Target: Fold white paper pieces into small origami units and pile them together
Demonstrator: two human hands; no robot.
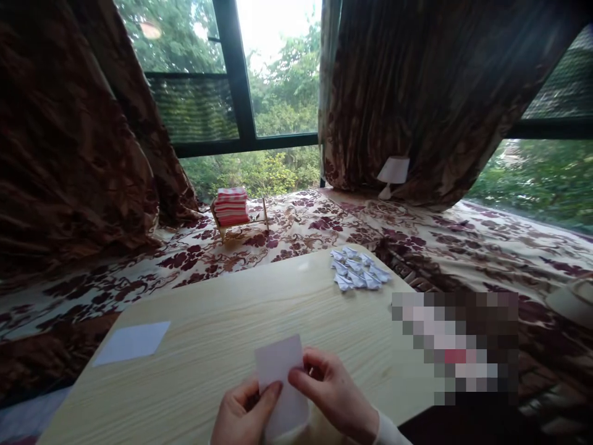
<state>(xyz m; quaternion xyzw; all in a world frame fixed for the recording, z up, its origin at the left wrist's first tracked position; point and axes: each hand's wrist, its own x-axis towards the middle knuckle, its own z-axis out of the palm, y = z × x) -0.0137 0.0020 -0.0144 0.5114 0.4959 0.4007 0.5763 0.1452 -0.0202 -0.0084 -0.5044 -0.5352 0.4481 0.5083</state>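
A small white sheet of paper [279, 364] is held up over the near edge of the table, tilted toward me. My left hand [245, 411] pinches its left edge, thumb on the face. On the opposite edge, my right hand [331, 389] grips it between thumb and curled fingers. Whether the sheet is folded I cannot tell. Several small folded white paper pieces [359, 269] sit in a cluster at the table's far right corner. Another flat white sheet [133, 343] lies on the left side.
The pale wooden table [222, 327] stands before a ledge covered with floral cloth [306, 225]. On that ledge are a small rack with folded red-striped cloths [232, 207] and a white lamp [393, 171]. Brown curtains [384, 93] hang by the windows. A blurred-out patch covers the table's right edge.
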